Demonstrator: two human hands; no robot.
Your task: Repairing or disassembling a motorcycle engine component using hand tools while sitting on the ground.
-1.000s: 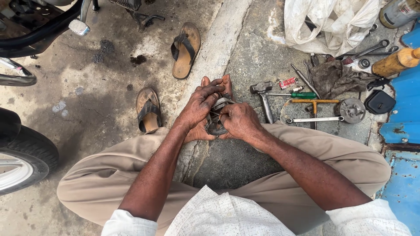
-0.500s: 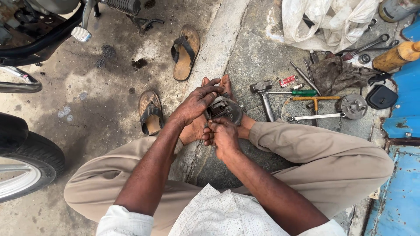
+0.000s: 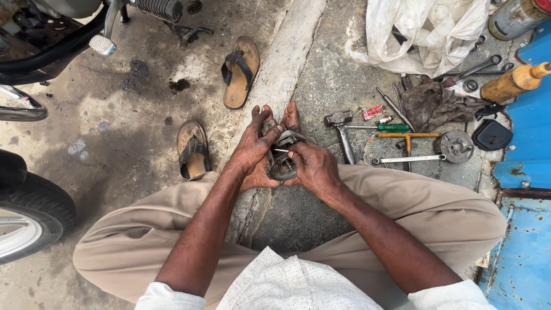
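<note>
Gripping a grimy round metal engine part [image 3: 282, 156] at the centre of the frame, the seated person braces it against the bare feet [image 3: 276, 116] on the concrete floor [image 3: 321, 74]. The left hand [image 3: 252, 150] is clenched around the part's left side, and the right hand [image 3: 313, 166] clasps its right side, with its fingers [image 3: 294, 154] pressed near a thin pin or spring across the middle. Judging from this, the part is off the motorcycle [image 3: 51, 51] in the upper left and is mid-work; whether anything is being removed or fitted cannot be told. To the right of the hands a hammer [image 3: 342, 133], a green-handled screwdriver [image 3: 381, 127], a T-handled wrench [image 3: 406, 138], a spanner [image 3: 407, 159] and a round metal disc [image 3: 456, 145] lie untouched, so the job looks unfinished.
</note>
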